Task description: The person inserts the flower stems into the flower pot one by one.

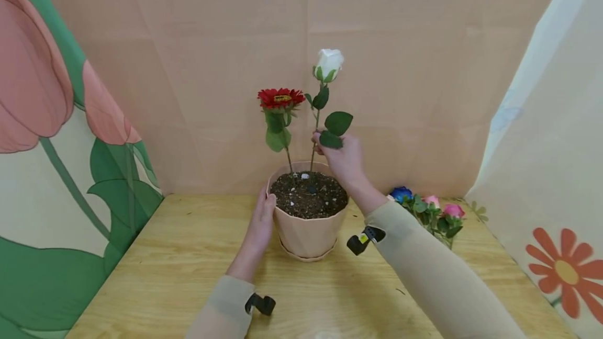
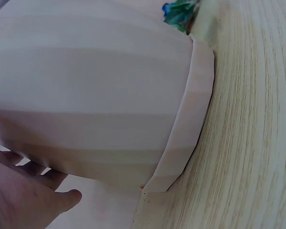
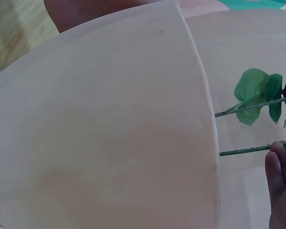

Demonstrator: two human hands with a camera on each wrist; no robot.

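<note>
I fear the green-stemmed, white artificial rose (image 1: 329,65) that the right hand (image 1: 346,159) pinches could lean if loose brown soil (image 1: 313,200) gives, the left hand (image 1: 261,217) lying uncurled against the faceted pink plastic pot (image 1: 311,234).

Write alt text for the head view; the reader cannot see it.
A person's right hand pinches the stem of a white rose reaching down to the soil in a pink pot, while the left hand rests against the pot's side. A red flower stands in the soil; blue and pink flowers lie on the table at right.
</note>
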